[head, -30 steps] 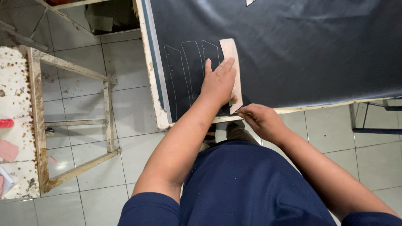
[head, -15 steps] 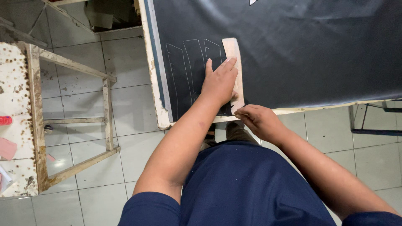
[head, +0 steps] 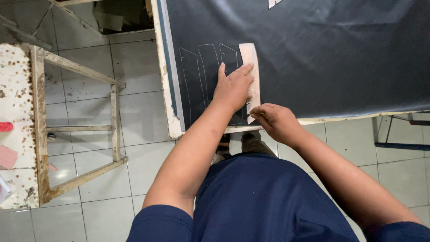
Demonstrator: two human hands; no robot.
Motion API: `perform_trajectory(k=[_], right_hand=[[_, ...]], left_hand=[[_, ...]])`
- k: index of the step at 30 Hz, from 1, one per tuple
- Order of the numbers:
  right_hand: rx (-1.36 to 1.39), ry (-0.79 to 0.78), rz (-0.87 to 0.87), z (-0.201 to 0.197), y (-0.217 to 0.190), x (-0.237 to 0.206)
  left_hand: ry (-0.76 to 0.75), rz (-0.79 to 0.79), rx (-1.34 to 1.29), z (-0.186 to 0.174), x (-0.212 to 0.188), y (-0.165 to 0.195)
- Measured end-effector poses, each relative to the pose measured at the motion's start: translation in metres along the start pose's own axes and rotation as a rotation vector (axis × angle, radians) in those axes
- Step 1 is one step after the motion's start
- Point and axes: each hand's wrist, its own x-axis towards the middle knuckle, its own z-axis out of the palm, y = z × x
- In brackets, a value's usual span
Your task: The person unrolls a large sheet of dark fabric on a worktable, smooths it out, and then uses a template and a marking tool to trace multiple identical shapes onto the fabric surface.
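A dark sheet of fabric (head: pixel 322 54) covers a table, with several pale traced outlines (head: pixel 204 71) near its left edge. A narrow beige pattern piece (head: pixel 250 56) lies on the sheet beside them. My left hand (head: pixel 233 87) presses flat on the lower part of that piece, fingers spread. My right hand (head: pixel 275 121) sits at the piece's near end by the table edge, fingers pinched on a small marking tool that is mostly hidden.
The table's whitish left edge (head: pixel 163 76) borders a tiled floor (head: pixel 134 103). A rusty, paint-flecked frame stand (head: pixel 38 125) is at the left with a red object (head: pixel 5 127) on it. A dark metal frame (head: pixel 398 130) sits at the right.
Both hands stay on the pattern piece. My right hand has shifted slightly along the piece's near end.
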Motion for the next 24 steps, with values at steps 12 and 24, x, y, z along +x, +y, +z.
perform_trajectory(k=[12,24], right_hand=[[-0.064,0.092,0.025,-0.003,0.005,0.019],[-0.106,0.106,0.027,-0.004,0.007,0.035]], left_hand=[[0.034,-0.020,-0.040,-0.002,0.003,-0.004],[0.050,-0.031,-0.079,-0.005,0.002,-0.005]])
